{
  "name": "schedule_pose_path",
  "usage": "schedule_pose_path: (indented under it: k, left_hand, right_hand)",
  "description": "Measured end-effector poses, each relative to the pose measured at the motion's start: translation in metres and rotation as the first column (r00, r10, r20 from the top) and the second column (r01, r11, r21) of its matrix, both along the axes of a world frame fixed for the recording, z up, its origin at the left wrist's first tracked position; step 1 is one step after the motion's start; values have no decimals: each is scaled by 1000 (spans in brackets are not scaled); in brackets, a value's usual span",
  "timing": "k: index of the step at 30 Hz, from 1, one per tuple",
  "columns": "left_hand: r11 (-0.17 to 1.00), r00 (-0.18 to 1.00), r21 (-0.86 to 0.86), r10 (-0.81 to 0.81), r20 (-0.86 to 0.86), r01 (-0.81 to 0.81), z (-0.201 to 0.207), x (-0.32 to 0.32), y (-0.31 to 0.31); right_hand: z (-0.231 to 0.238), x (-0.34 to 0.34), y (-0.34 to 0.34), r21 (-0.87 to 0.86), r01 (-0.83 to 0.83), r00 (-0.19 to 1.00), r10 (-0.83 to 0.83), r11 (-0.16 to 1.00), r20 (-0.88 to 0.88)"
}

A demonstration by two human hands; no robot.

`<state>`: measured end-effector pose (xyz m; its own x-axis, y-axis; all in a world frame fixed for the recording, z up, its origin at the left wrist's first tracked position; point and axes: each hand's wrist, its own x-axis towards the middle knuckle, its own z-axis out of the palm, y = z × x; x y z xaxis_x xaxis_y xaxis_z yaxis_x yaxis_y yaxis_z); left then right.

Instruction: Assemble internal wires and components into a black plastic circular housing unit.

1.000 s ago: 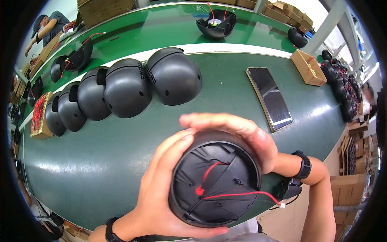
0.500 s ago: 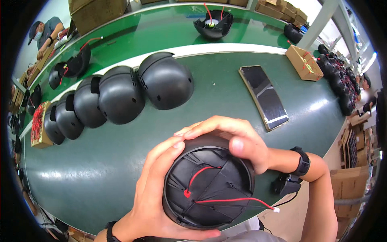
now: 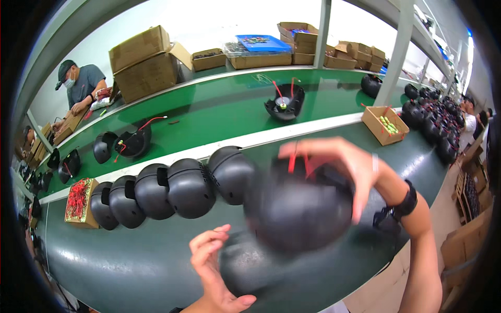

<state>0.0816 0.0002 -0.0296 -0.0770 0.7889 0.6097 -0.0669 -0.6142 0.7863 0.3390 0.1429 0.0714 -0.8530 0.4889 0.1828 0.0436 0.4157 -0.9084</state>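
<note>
A second ago both hands cradled the black helmet (image 3: 300, 208) hollow side up, its red wires showing; now it has been turned over so the rounded shell faces up, and it is blurred with motion. The right hand (image 3: 339, 164) alone holds it, fingers spread over the top and far side, with a bit of red wire at the fingertips. The left hand (image 3: 214, 261) has let go and hangs open just beside and below the helmet, fingers loosely curled, holding nothing. This suggests the inside work is finished and the helmet is on its way to be set down.

It is above the dark green table (image 3: 120, 266), just right of the row of helmets (image 3: 172, 190). The last helmet in that row sits close, so little room there; the table towards the near edge offers more room. The cardboard box (image 3: 385, 125) stands well apart
</note>
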Motion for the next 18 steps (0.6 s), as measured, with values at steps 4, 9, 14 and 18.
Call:
schedule_pose_path:
  k: [4, 9, 14, 18]
  left_hand:
    - [978, 849, -53, -204, -488, 204, 7, -14, 9]
    - [953, 750, 60, -194, -632, 297, 17, -19, 10]
    - [945, 703, 61, -196, -684, 322, 20, -19, 14]
    - [954, 742, 108, -143, -655, 279, 20, -19, 17]
  right_hand:
    - [24, -49, 80, 163, 511, 857, -485, 844, -176]
    - [-12, -132, 204, 527, 704, 537, -843, 477, 45]
    - [-48, -161, 235, 487, 710, 465, -858, 508, 218]
    - [-63, -163, 250, 448, 749, 474, -867, 488, 152]
